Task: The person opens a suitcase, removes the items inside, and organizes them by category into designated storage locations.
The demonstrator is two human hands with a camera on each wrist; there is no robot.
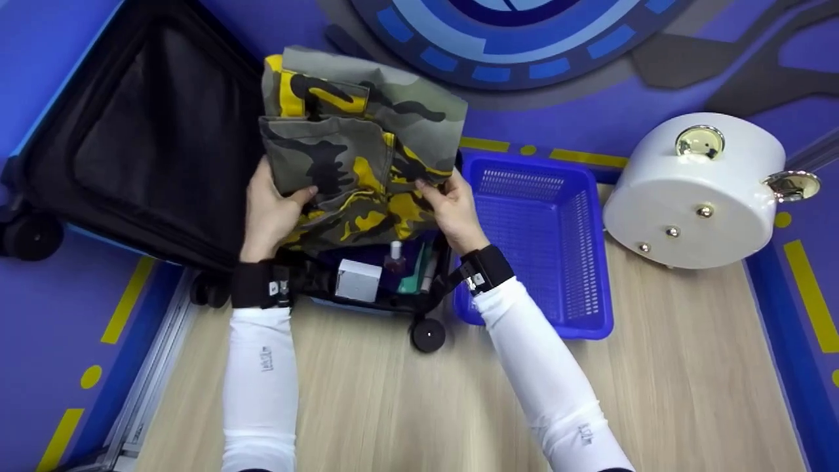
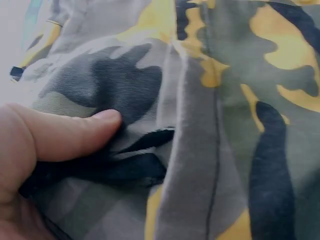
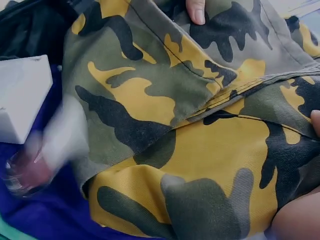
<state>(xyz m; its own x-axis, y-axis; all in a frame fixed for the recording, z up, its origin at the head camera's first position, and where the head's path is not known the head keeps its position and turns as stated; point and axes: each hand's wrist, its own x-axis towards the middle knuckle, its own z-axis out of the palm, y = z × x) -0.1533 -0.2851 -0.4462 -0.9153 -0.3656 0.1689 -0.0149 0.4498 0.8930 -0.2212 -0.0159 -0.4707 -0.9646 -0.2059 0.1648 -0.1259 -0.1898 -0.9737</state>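
A folded camouflage garment (image 1: 354,157) in grey, green, black and yellow is held up over the open suitcase (image 1: 151,131). My left hand (image 1: 270,213) grips its left side, thumb on top, as the left wrist view also shows. My right hand (image 1: 455,208) pinches the right edge between thumb and fingers. Below the cloth, in the suitcase's near part, lie a white box (image 1: 358,280), a small bottle with a white cap (image 1: 395,257) and a green item (image 1: 414,275). In the right wrist view the garment (image 3: 150,115) hangs beside the white box (image 3: 22,95) and the blurred bottle (image 3: 37,170).
A blue plastic basket (image 1: 593,262) stands right of the suitcase on the wood-look surface (image 1: 380,406). Farther right lies a white round object with gold knobs (image 1: 695,196). Blue patterned walls (image 1: 557,124) rise behind and at the sides. A black suitcase wheel (image 1: 429,334) sticks out in front.
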